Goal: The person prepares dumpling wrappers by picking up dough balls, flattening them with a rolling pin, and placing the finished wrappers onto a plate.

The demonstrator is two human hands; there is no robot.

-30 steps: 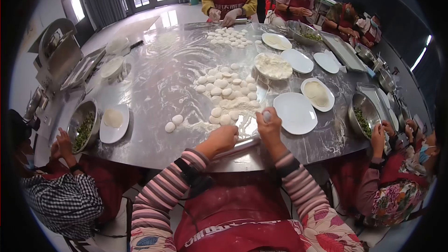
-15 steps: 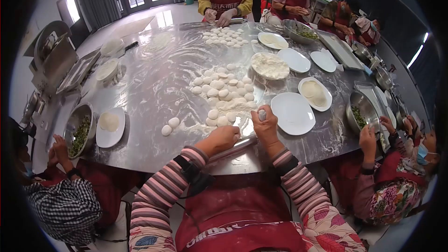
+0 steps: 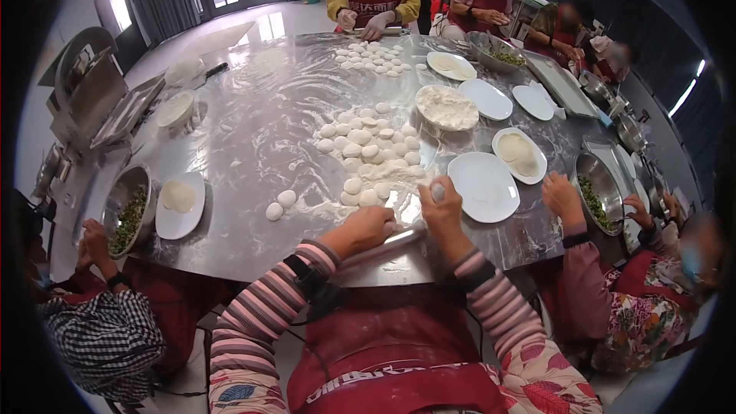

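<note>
My right hand (image 3: 442, 208) is a closed fist around a metal rolling pin (image 3: 395, 242). A rounded grey end sticks out above the fist, and the shiny bar slants down to the left near the table's front edge. Beside it, my left hand (image 3: 368, 230) is closed with its fingertips near the bar. Something pale shows at those fingertips, mostly hidden. Just beyond my hands lies a heap of flattened white dough pieces (image 3: 360, 138) in loose flour. Two more dough pieces (image 3: 280, 205) lie apart on the left.
On the steel table (image 3: 253, 176), a white plate (image 3: 483, 188) stands right of my hands, near a plate with wrappers (image 3: 520, 155) and a flour bowl (image 3: 447, 107). Bowls of green filling (image 3: 132, 211) (image 3: 600, 192) stand at both sides. Several co-workers sit around; one hand (image 3: 562, 198) reaches in from the right.
The co-worker on the right has moved a hand from the filling bowl toward the plates. My hands have shifted only slightly, both still closed by the rolling pin.
</note>
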